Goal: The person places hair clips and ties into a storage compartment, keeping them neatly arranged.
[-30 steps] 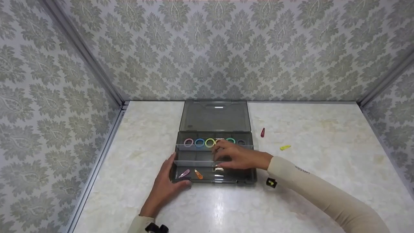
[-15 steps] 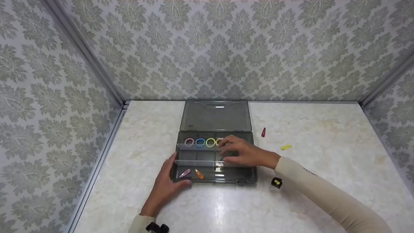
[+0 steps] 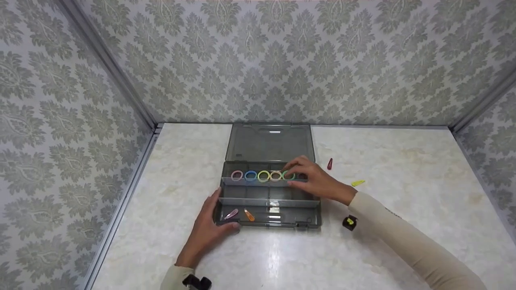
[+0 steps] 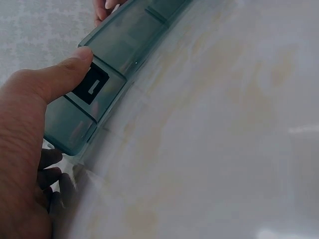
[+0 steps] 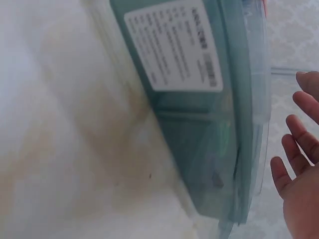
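Note:
A grey see-through compartment box (image 3: 244, 192) lies with its lid (image 3: 270, 143) folded back. My left hand (image 3: 207, 227) grips its front left corner; in the left wrist view the thumb (image 4: 75, 67) presses the front wall near the dark latch. My right hand (image 3: 316, 180) is over the back row at the right, loosely bent fingers around the green hair tie (image 3: 288, 175). Pink (image 3: 237, 175), blue (image 3: 250, 176), yellow (image 3: 263, 176) and peach hair ties (image 3: 276, 176) stand in line there. In the front row lie a pink snap clip (image 3: 231, 214) and an orange snap clip (image 3: 249, 215).
On the marbled table (image 3: 395, 161), right of the box, lie a red snap clip (image 3: 330, 163) and a yellow snap clip (image 3: 358, 183). Patterned walls (image 3: 274, 60) stand behind and at both sides. A white label (image 5: 174, 47) shows on the box's right side.
My right hand has shifted right and back along the hair ties, from the peach one to the green one, uncovering the peach one. My left hand keeps its place on the box.

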The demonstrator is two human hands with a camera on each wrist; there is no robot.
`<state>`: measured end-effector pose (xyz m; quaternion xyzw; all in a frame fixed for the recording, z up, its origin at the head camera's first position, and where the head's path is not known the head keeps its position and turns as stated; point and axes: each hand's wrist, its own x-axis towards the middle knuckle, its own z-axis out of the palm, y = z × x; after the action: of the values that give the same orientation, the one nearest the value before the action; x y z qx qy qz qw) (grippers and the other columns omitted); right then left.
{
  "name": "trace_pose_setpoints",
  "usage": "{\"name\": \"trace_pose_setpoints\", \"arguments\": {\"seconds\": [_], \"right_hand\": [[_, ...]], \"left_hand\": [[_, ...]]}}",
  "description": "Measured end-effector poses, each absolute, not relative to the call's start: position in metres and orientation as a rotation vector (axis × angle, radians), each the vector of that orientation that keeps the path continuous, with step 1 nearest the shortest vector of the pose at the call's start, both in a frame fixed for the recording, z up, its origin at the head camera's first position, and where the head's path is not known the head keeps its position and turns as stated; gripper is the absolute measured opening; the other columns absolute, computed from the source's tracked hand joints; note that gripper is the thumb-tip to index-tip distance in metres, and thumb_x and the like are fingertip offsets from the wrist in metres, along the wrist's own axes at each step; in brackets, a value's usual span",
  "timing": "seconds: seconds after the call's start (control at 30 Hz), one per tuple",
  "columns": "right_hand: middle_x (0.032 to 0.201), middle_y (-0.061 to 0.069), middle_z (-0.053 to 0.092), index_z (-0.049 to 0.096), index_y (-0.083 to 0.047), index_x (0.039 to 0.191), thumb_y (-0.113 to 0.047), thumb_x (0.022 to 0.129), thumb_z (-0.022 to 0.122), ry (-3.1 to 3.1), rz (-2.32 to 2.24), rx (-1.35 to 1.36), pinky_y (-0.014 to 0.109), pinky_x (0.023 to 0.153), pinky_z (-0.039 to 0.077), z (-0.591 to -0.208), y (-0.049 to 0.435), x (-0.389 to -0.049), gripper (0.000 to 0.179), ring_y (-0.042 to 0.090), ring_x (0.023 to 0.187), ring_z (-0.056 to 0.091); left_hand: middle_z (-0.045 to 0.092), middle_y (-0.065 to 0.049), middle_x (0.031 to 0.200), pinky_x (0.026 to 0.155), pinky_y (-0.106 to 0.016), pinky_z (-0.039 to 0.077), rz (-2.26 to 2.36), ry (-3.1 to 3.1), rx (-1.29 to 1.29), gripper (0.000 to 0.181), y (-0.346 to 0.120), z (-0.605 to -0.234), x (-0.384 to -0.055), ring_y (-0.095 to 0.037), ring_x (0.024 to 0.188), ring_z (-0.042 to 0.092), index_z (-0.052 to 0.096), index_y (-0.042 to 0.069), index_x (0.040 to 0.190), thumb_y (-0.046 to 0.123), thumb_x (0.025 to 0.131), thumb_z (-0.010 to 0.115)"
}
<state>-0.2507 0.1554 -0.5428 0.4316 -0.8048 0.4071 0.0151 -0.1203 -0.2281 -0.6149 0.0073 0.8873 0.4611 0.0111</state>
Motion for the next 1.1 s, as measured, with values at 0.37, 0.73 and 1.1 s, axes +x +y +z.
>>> {"name": "trace_pose_setpoints", "arguments": {"seconds": [0.37,0.73,1.1], "right_hand": [[0.138,0.019,0.065,0.08,-0.001,0.119,-0.012,0.101,0.083,-2.528,1.349,0.958,0.056,0.113,0.046,-0.556,0.181,-0.269,0.021,0.033,0.134,0.052],[0.141,0.022,0.064,0.078,0.004,0.124,-0.009,0.101,0.083,-2.521,1.351,0.735,0.048,0.101,0.048,-0.573,0.211,-0.283,0.027,0.039,0.136,0.049],[0.144,0.023,0.062,0.076,0.006,0.126,-0.013,0.1,0.084,-2.545,1.37,0.555,0.054,0.11,0.04,-0.584,0.238,-0.291,0.033,0.039,0.138,0.044]], "left_hand": [[0.028,-0.008,0.181,0.131,-0.066,0.026,1.43,2.779,0.025,0.128,-0.229,-0.615,-0.12,-0.04,0.168,0.019,0.024,0.04,0.176,0.065,0.075,0.097],[0.028,-0.009,0.181,0.131,-0.068,0.026,1.471,2.767,0.058,0.128,-0.23,-0.617,-0.12,-0.041,0.168,0.019,0.025,0.04,0.176,0.063,0.074,0.098],[0.028,-0.015,0.18,0.131,-0.068,0.025,1.432,2.783,0.05,0.127,-0.231,-0.616,-0.122,-0.046,0.167,0.018,0.026,0.031,0.177,0.06,0.076,0.098]]}}
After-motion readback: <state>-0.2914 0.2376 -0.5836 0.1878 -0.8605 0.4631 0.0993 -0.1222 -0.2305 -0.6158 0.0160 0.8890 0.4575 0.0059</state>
